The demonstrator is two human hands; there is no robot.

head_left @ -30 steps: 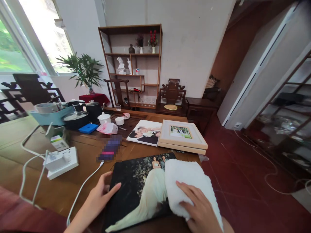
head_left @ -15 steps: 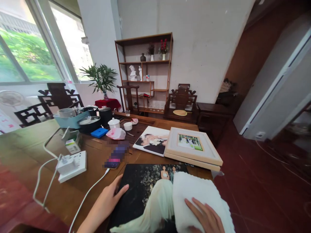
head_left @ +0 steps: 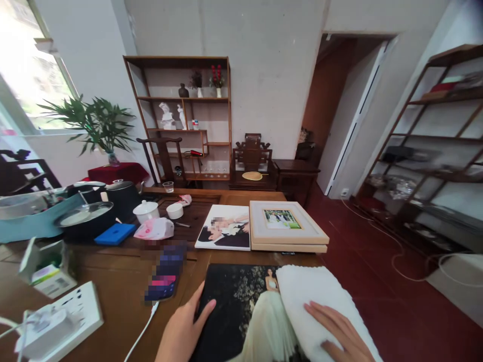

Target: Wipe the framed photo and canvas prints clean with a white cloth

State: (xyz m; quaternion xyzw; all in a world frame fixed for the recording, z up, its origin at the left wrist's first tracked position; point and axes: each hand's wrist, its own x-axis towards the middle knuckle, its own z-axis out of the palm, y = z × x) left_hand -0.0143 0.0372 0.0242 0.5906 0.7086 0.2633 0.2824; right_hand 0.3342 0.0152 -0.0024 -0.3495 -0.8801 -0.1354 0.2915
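Observation:
A large dark wedding photo print (head_left: 234, 311) lies flat at the near edge of the wooden table (head_left: 124, 296). My left hand (head_left: 184, 332) rests on the print's left edge, fingers stretched out. My right hand (head_left: 341, 337) lies flat on a folded white towel (head_left: 305, 296) that covers the print's right side. Beyond it lie a smaller unframed photo (head_left: 224, 234) and a pale framed photo (head_left: 285, 223) stacked on another frame.
A phone (head_left: 166, 274) with a white cable, a white power strip (head_left: 71, 314), a small carton (head_left: 45, 269), a blue box (head_left: 115, 234), a kettle (head_left: 123, 196), cups and a teal tub (head_left: 33, 218) crowd the table's left. Shelves, chairs and a plant stand behind. Red floor with cables lies to the right.
The view has swung to the right, and the doorway and right shelf now show. Both hands stay on the print and the towel, with the right hand a little farther right on the towel.

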